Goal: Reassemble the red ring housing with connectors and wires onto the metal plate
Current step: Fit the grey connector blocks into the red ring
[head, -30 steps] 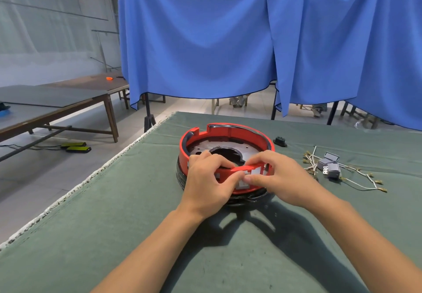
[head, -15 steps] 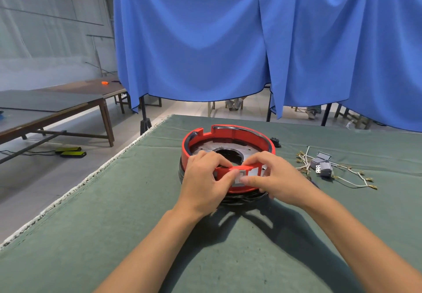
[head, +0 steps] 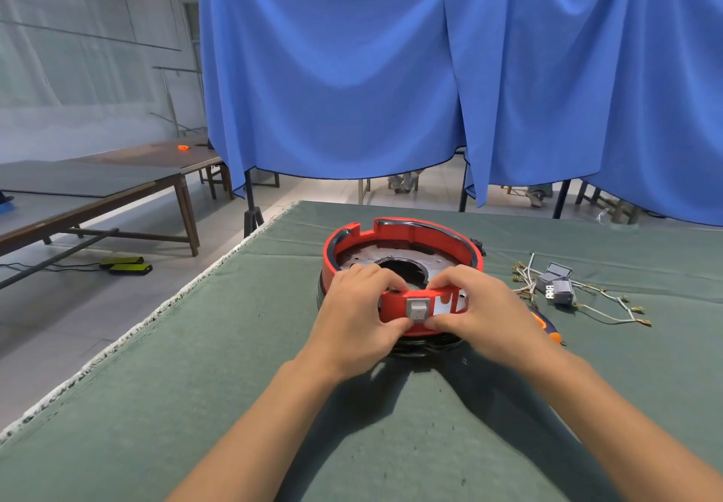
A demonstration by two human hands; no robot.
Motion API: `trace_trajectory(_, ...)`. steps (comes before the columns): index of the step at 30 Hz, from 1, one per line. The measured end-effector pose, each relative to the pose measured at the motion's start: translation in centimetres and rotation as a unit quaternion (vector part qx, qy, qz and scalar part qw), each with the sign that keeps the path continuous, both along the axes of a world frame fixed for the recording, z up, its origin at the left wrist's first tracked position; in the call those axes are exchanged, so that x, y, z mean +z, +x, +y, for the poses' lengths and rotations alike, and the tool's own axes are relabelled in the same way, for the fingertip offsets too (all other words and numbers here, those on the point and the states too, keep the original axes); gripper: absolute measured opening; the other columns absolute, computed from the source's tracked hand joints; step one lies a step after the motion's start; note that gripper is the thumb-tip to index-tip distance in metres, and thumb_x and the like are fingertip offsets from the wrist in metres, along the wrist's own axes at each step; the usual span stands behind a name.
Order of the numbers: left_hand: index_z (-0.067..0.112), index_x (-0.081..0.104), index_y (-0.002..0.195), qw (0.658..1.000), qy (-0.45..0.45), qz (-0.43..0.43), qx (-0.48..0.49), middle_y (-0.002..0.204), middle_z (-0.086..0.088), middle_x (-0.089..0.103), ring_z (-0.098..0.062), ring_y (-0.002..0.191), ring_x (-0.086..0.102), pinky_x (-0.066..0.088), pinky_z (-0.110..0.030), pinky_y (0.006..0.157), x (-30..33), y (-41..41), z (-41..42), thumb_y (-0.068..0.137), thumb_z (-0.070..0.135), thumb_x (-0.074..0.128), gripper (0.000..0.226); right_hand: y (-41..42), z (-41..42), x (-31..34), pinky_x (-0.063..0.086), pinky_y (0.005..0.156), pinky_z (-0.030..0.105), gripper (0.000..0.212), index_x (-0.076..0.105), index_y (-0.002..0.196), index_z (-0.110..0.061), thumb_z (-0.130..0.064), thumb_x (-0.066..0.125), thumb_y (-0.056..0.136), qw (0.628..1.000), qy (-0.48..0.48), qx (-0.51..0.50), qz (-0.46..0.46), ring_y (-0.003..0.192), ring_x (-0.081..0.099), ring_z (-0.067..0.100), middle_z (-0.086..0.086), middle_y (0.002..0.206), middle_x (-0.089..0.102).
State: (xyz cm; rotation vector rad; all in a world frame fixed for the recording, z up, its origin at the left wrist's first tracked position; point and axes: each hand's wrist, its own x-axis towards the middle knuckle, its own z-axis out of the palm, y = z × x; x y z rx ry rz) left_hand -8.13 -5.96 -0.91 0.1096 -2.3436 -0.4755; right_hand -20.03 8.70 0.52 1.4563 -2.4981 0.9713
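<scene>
The red ring housing [head: 407,233] sits on the round metal plate [head: 367,257] over a black base, in the middle of the green cloth. My left hand [head: 354,319] and my right hand [head: 483,308] both grip the ring's near wall, fingers curled over its rim. Both thumbs pinch a small grey connector [head: 418,308] set in the front of the wall. A bundle of grey connectors [head: 555,286] with white wires [head: 610,316] lies on the cloth to the right, apart from the ring.
An orange-handled tool [head: 547,327] lies just right of my right wrist. A small black part [head: 478,245] rests behind the ring. The table's left edge [head: 164,306] runs diagonally; a blue curtain [head: 391,71] hangs behind, other tables at left.
Both hands have shifted on the near wall; the thumbs now sit lower at the grey connector, which shows in the front of the ring. The camera has moved slightly.
</scene>
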Motion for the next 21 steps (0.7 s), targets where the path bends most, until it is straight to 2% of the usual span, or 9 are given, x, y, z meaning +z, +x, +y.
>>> trace_trajectory(5,0.026,0.067,0.096,1.000,0.001,0.012,0.005,0.086,0.012,0.059,-0.010,0.087,0.051,0.033,-0.026,0.087,-0.24,-0.06,0.22,0.079,0.047,0.063,0.027,-0.17,0.17,-0.05,0.034,0.063,0.017,0.025,0.050,0.091,-0.046,-0.035,0.067,0.077,0.999,0.019,0.024,-0.023,0.083,0.049,-0.008,-0.021,0.093,0.052)
trace_trajectory(9,0.026,0.071,0.092,0.999,0.030,0.033,0.009,0.083,0.014,0.063,-0.009,0.084,0.053,0.036,-0.030,0.086,-0.27,-0.23,0.51,0.080,0.044,0.064,0.022,-0.22,0.48,-0.03,0.034,0.065,0.020,0.012,0.056,0.088,-0.048,-0.044,0.066,0.081,0.997,-0.024,0.043,-0.061,0.072,0.049,-0.011,-0.020,0.093,0.057)
trace_trajectory(13,0.028,0.072,0.092,0.998,0.048,0.039,0.011,0.083,0.016,0.065,-0.005,0.082,0.053,0.035,-0.030,0.086,-0.25,-0.37,0.55,0.081,0.045,0.063,0.022,-0.28,0.34,-0.14,0.040,0.060,0.022,0.010,0.062,0.088,-0.045,-0.038,0.068,0.084,0.994,-0.063,0.042,-0.080,0.057,0.051,-0.005,-0.017,0.088,0.060)
trace_trajectory(17,0.029,0.073,0.095,0.999,0.032,0.032,0.025,0.081,0.014,0.064,-0.008,0.083,0.055,0.037,-0.033,0.087,-0.17,-0.28,0.91,0.082,0.045,0.061,0.023,-0.35,0.22,-0.33,0.040,0.066,0.025,0.012,0.068,0.095,-0.037,-0.037,0.068,0.084,0.994,-0.064,0.029,-0.082,0.064,0.048,-0.008,-0.018,0.091,0.061)
trace_trajectory(21,0.034,0.074,0.099,0.998,0.037,0.031,0.036,0.070,0.017,0.049,-0.006,0.078,0.047,0.034,-0.030,0.084,-0.06,-0.27,1.01,0.084,0.045,0.056,0.026,-0.26,0.75,-0.43,0.039,0.068,0.020,0.018,0.066,0.099,-0.039,-0.039,0.068,0.082,0.997,-0.065,0.001,-0.050,0.069,0.051,-0.011,-0.022,0.098,0.058)
